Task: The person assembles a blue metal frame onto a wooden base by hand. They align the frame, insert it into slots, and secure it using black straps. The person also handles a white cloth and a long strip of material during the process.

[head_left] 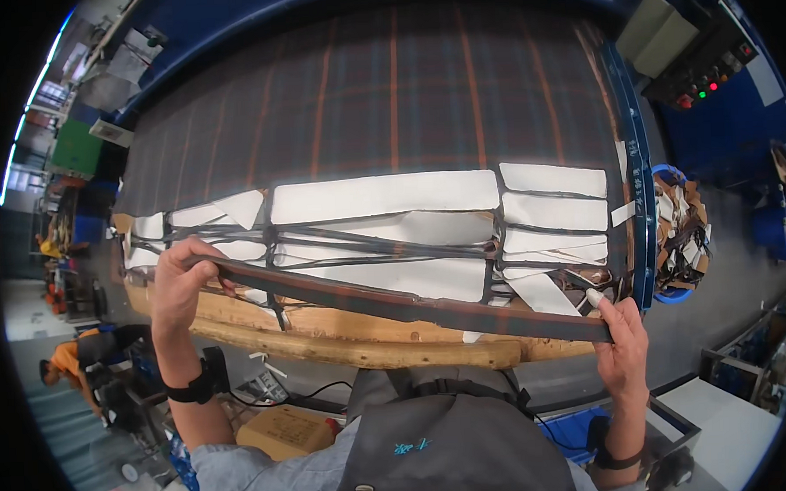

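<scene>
A: What shows at the far left?
B: A person in an orange top, bent forward, well apart from the wooden-edged counter.

A: And next, moving right?
B: The left hand. Its thumb and fingers are pinched together on one end of a long dark strip.

A: Where does the strip go from there?
B: It runs rightward along the near side of the counter, slanting closer to the wearer. I can't tell whether its middle touches anything underneath.

A: What lies behind it?
B: Short white pieces at the left, then a long white piece in the middle, with narrow dark bands between pieces. Beyond them spreads dark plaid cloth with orange lines.

A: Further right?
B: More white pieces, one above another in a column. Nearer the wearer is the right hand, thumb on top, fingers closed around the strip's other end.

A: And past that hand?
B: A blue rail edges the counter. Just beside it stands a round blue bin full of scraps, and farther off, a control panel with red and green lights.
</scene>
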A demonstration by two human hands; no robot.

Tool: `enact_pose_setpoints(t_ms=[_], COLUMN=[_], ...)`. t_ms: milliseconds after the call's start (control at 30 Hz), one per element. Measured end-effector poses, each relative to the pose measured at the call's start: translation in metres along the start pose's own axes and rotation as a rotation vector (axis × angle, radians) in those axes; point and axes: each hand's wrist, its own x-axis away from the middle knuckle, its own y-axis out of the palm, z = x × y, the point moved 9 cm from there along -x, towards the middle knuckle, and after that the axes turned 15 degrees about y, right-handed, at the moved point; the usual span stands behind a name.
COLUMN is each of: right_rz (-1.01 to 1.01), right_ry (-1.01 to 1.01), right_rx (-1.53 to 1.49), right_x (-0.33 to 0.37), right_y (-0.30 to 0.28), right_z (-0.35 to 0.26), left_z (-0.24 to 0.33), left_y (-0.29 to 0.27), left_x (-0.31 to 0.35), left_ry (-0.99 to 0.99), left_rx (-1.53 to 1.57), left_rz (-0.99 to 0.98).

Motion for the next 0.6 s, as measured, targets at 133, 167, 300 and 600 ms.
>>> enact_pose_setpoints(t_ms=[133, 167, 300, 600], right_rz=[-0.019, -0.016, -0.013, 0.378], right_ry=[-0.021, -0.039, -0.031, -0.144], right_rx=[-0.012, -0.019, -0.068, 0.136], right_x=[-0.001, -0.002, 0.002, 0.005], right_y=[-0.004, -0.005, -0.006, -0.037], right_z=[-0.012, -0.016, -0.006, 0.003], left_z=[-0.002, -0.001, 0.012, 0.109], left_y=[-0.004, -0.007, -0.011, 0.061], left_x=[0.002, 0.002, 0.002, 0.012], left_ry=[-0.005, 0.015, 0.119, 0.805], left_rx=[0.014, 0.014, -0.057, -1.037], left_rz=[0.013, 0.025, 0.076, -0.135])
